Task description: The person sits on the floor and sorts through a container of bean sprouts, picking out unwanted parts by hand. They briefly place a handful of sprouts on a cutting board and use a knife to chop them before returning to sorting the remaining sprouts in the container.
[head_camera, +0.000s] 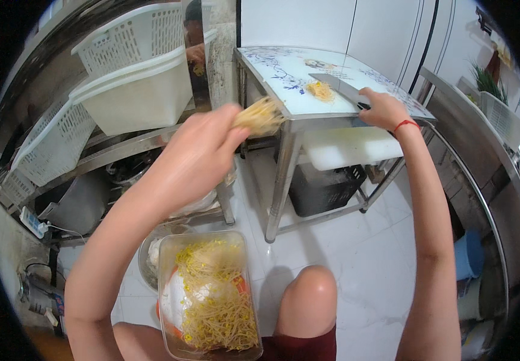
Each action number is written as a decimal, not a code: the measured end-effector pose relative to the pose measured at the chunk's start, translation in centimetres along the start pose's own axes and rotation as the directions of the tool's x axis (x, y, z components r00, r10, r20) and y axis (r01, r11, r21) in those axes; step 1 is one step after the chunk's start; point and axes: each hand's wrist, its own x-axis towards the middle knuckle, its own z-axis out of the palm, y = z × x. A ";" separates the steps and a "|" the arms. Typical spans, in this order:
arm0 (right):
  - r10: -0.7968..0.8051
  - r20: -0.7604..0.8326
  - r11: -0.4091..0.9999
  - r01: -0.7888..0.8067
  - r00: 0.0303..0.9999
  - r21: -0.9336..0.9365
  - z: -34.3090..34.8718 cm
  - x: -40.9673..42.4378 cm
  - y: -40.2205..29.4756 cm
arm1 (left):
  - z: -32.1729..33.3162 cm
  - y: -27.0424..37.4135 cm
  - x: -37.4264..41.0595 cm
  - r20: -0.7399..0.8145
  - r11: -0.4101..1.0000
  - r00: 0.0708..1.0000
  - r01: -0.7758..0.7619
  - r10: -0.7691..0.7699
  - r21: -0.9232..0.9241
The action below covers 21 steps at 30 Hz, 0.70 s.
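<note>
My left hand [206,149] grips a bunch of bean sprouts [260,118] just left of the near corner of a glass-topped table [282,101]. The bunch looks blurred. My right hand [383,110], with a red cord at its wrist, is closed on the dark handle of a knife [339,88], whose wide blade lies over the tabletop. A small heap of cut sprouts [320,91] rests beside the blade. Below my left arm stands a clear plastic container [248,270] with more yellow-headed bean sprouts [221,316] in it.
White plastic baskets [133,97] are stacked on a metal rack at the left. Under the table are a white cutting board [350,146] and a black plastic basket [325,189]. A metal bowl [145,266] stands behind the container. A blue bucket [469,255] is at the right.
</note>
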 end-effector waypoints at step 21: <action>-0.106 -0.082 0.506 0.124 0.991 0.853 -6.3 -6.0 -0.7 | 10.0 -2.1 20.6 0.197 0.953 0.978 0.008 -0.071 0.302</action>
